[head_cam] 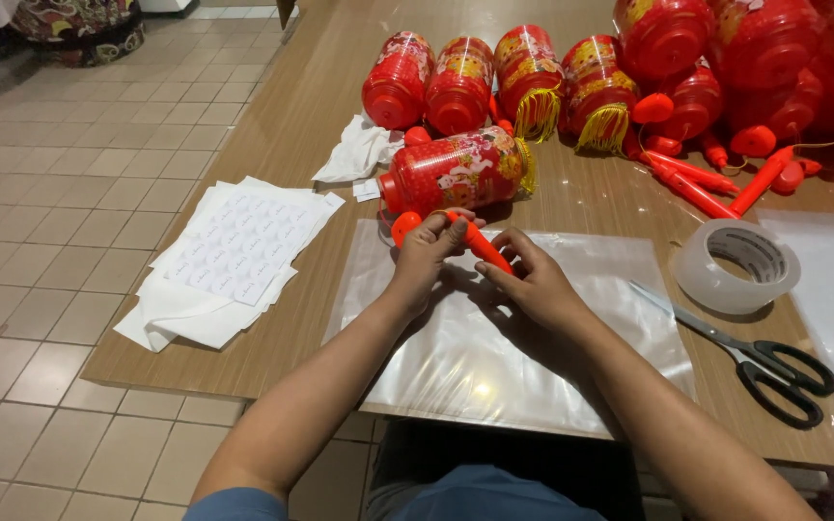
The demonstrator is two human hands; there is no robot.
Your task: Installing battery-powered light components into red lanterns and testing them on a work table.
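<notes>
Left hand (424, 253) and right hand (530, 280) have fingers clamped on the orange stick (480, 245) over the plastic bag (571, 338). The stick looks light, stiff, smooth; the mid-shaft seems the best place to hold it. The attached lantern (456, 171) is probably thin and crushable.

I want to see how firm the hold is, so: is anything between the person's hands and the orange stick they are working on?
Nothing visible. The left hand and the right hand both grip the orange stick directly, over the clear plastic sheet. The red lantern lies just behind it.

A tape roll (736, 265), black-handled scissors (760, 359) and label sheets (234, 251) lie on the table (272, 318).
</notes>
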